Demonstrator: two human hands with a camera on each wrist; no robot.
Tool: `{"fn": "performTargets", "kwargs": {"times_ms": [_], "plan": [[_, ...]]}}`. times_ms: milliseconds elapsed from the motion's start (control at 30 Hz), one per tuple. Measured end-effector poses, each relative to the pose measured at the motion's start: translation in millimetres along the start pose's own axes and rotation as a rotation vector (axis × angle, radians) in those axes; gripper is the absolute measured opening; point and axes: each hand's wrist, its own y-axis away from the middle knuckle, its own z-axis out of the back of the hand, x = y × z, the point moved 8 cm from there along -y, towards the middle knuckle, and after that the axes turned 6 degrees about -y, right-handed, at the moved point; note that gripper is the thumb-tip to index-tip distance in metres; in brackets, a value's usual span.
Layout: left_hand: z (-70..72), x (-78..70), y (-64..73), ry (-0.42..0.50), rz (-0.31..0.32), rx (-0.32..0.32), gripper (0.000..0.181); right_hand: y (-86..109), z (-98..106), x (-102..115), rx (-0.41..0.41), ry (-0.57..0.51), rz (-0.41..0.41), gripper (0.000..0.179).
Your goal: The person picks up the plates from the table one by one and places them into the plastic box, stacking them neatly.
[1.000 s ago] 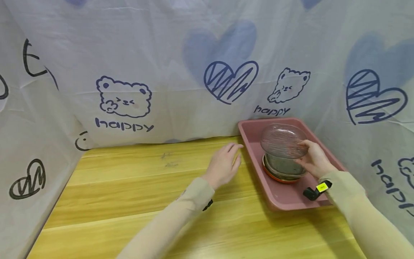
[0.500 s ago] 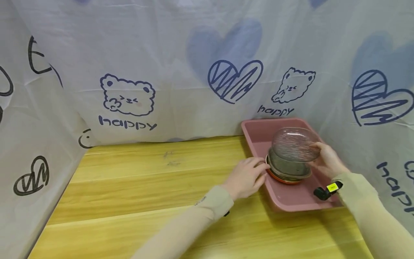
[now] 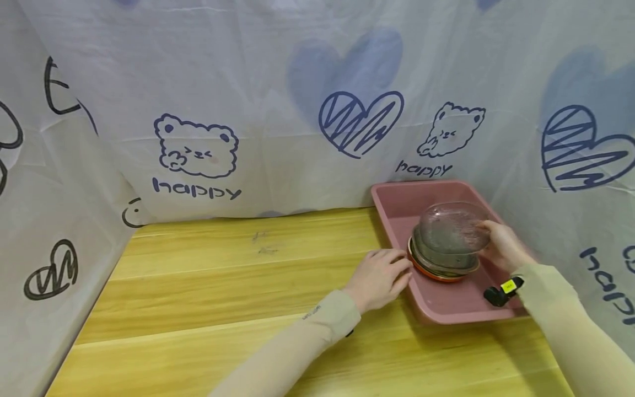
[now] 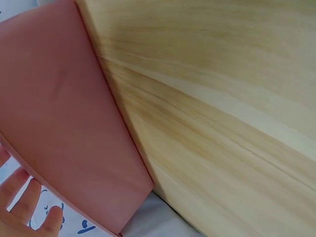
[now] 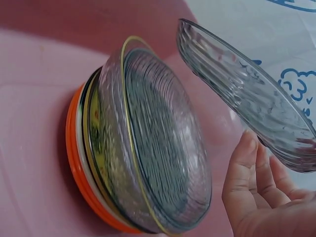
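My right hand (image 3: 503, 245) pinches the edge of a clear, ribbed glass plate (image 3: 453, 227), tilted close over a stack of dishes in a pink plastic tub (image 3: 466, 304). In the right wrist view the glass plate (image 5: 237, 94) is apart from the stack, the thumb at its lower edge. On top of the stack is a clear ribbed glass dish (image 5: 163, 133); below it lie a yellow-patterned dish (image 5: 101, 148), a white rim and orange dishes (image 5: 79, 168). My left hand (image 3: 379, 280) is at the tub's left rim, fingertips right at it and fingers loosely bent.
The tub stands at the right rear of a yellow wooden table (image 3: 223, 292). White cloth (image 3: 273, 110) with blue hearts, bears and "happy" hangs behind it and on both sides. A black wrist camera (image 3: 501, 292) sits on the right wrist, over the tub.
My left hand has moved right from over the table to the tub's rim. My right hand has shifted the glass plate slightly down towards the stack. The head view has turned a little.
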Motion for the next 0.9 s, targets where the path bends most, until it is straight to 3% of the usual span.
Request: {"fn": "performTargets", "kwargs": {"times_ms": [267, 500, 700, 900], "plan": [[0.5, -0.1, 0.1, -0.022, -0.001, -0.006, 0.034, -4.3, 7.1, -6.4, -0.007, 0.136, -0.038, 0.02], [2.0, -0.8, 0.1, -0.03, -0.009, -0.019, 0.034, -7.3, -0.7, -10.0, 0.033, 0.053, -0.071, 0.034], [0.7, -1.0, -0.3, -0.038, 0.001, 0.005, 0.034, -9.3, 0.5, -12.3, 0.037, 0.102, -0.071, 0.03], [2.0, -1.3, 0.2, -0.036, -0.001, -0.016, 0.033, -14.7, 3.0, -15.8, 0.06, 0.129, -0.062, 0.024]]}}
